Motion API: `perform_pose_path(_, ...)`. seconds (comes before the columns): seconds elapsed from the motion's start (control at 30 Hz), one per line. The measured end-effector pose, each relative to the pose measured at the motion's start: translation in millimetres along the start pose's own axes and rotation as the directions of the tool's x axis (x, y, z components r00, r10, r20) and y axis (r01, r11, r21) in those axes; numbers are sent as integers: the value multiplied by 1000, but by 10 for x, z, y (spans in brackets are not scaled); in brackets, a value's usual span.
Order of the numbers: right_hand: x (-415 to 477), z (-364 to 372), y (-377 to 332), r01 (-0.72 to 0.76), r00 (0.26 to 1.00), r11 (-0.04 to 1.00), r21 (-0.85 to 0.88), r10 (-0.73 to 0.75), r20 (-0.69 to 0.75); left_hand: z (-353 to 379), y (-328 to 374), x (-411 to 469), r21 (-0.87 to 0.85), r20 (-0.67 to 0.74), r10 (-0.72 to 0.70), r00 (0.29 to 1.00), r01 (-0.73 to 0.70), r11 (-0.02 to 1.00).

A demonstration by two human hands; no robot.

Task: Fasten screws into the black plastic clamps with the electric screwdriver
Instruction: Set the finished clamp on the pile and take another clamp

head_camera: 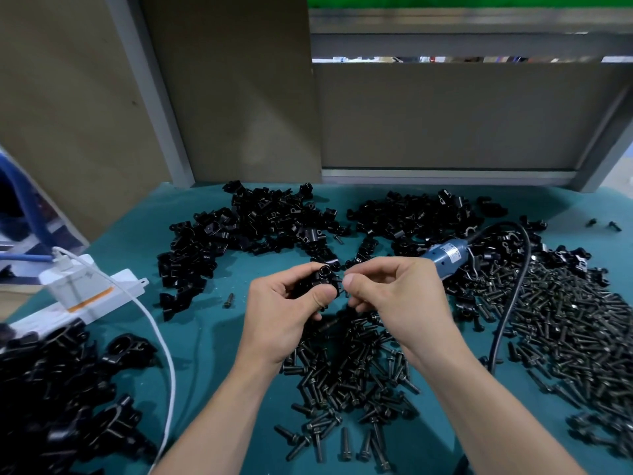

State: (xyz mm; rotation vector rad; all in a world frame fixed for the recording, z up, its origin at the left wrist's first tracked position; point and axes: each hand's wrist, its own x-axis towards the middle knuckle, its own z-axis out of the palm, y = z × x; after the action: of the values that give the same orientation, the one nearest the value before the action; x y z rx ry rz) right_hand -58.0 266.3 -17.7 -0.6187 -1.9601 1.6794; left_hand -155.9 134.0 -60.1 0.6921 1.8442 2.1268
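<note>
- Black plastic clamp (pixel 323 276) sits above the green table (pixel 205 344), gripped in the curled fingers of the left hand (pixel 284 303), which hide much of it.
- Right hand (pixel 387 289) has thumb and forefinger pinched together just beside the clamp; I cannot tell whether they hold a screw.
- Electric screwdriver (pixel 445 257) lies behind the right hand, its tip hidden.
- Screws (pixel 342 378) lie heaped beneath the wrists.

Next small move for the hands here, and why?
Probably the right hand pushes what looks like a screw into the clamp. The left hand grips the clamp, the right hand pinches right beside it, and the electric screwdriver lies unheld on the mat behind, so driving seems premature.
</note>
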Motion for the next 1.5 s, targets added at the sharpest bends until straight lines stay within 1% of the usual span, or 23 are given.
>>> perform_pose_path(0.1, 2, 4, 15, -5, 999, 1000, 12, 5, 41, 2, 2, 0, 4, -1, 16, 1000, -16, 1000)
perform_pose_path(0.2, 20, 0, 41, -17, 999, 998, 68, 14, 49, 5, -9, -4, 15, -2, 21, 1000, -21, 1000)
perform_pose_path(0.27, 30, 1, 66, -47, 998, 994, 95, 42, 53, 7, -29, -3, 43, 3, 30, 1000, -30, 999)
perform_pose_path(0.33, 30, 14, 92, -76, 995, 995, 72, 71, 69, 9, -43, -6, 95, 15, 55, 998, -56, 994)
perform_pose_path(0.4, 27, 36, 117, -73, 995, 997, -4, 73, 63, 12, -61, -13, 170, 18, 94, 995, -96, 981)
perform_pose_path(0.47, 19, 67, 129, -25, 1000, 983, -183, 26, 4, 15, -74, -22, 218, 8, 113, 994, -112, 969)
perform_pose_path(0.53, -5, 118, 144, 28, 997, 933, -360, -51, -54, 26, -83, -29, 222, 5, 115, 993, -113, 969)
perform_pose_path(0.6, -37, 155, 170, 47, 993, 910, -412, -88, -80, 44, -69, -38, 235, 3, 125, 992, -123, 964)
perform_pose_path(0.67, -35, 144, 191, 69, 994, 911, -406, -95, -44, 53, -57, -40, 260, -6, 125, 992, -119, 958)
perform_pose_path(0.77, 20, 38, 154, 111, 993, 903, -416, -88, 74, 44, -55, -21, 280, -61, 104, 993, -83, 956)
perform_pose_path(0.8, 40, 7, 128, 98, 992, 921, -377, -59, 114, 43, -50, -14, 280, -75, 102, 992, -77, 957)
perform_pose_path(0.87, 56, -18, 96, 68, 984, 969, -238, -25, 179, 45, -36, -12, 257, -88, 98, 991, -73, 964)
perform_pose_path(0.9, 56, -19, 95, 70, 983, 977, -201, -33, 182, 42, -36, -15, 244, -87, 94, 992, -70, 967)
perform_pose_path(0.93, 59, -16, 103, 84, 983, 976, -200, -49, 175, 37, -40, -19, 238, -84, 86, 993, -64, 969)
perform_pose_path(1.03, 77, -5, 141, 125, 985, 939, -321, -80, 150, 29, -67, -13, 269, -72, 83, 994, -60, 961)
perform_pose_path(1.13, 88, -12, 175, 106, 987, 906, -411, -45, 155, 33, -87, -12, 298, -33, 99, 995, -85, 951)
perform_pose_path(1.33, 91, -12, 219, 33, 992, 924, -381, 17, 127, 9, -84, -26, 312, 56, 130, 990, -141, 939)
perform_pose_path(1.5, 71, 10, 211, 91, 989, 905, -415, -35, 141, -8, -90, -5, 300, 50, 143, 988, -152, 942)
